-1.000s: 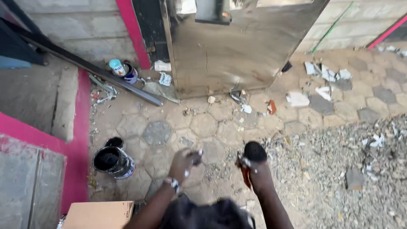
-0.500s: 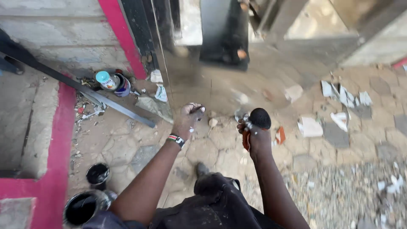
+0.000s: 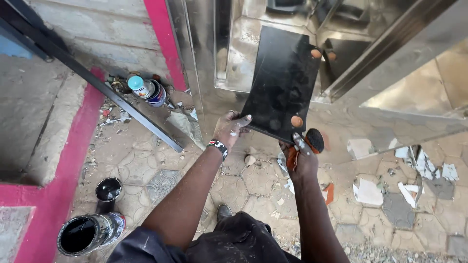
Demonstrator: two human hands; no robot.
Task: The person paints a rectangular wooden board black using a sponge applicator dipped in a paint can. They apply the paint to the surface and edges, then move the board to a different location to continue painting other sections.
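A glossy black panel [image 3: 282,83] with round orange spots at its corners lies tilted against a shiny steel door [image 3: 390,78]. My left hand [image 3: 231,127], a beaded band on its wrist, grips the panel's lower left corner. My right hand [image 3: 300,158] is closed on a paintbrush [image 3: 314,140] with black bristles and a reddish handle. The bristles sit just under the panel's lower right corner, beside an orange spot. My dark trousers and a shoe show at the bottom.
An open tin of black paint [image 3: 80,234] and a smaller black tin [image 3: 108,189] stand at the lower left by a pink kerb [image 3: 58,195]. A spray can and tin [image 3: 146,87] sit behind a slanted black bar [image 3: 122,100]. Paper scraps [image 3: 368,192] litter the paving.
Both hands rose from over the ground to the door. My left hand took hold of the black panel's corner, and the brush came up under its lower edge. The view moved closer.
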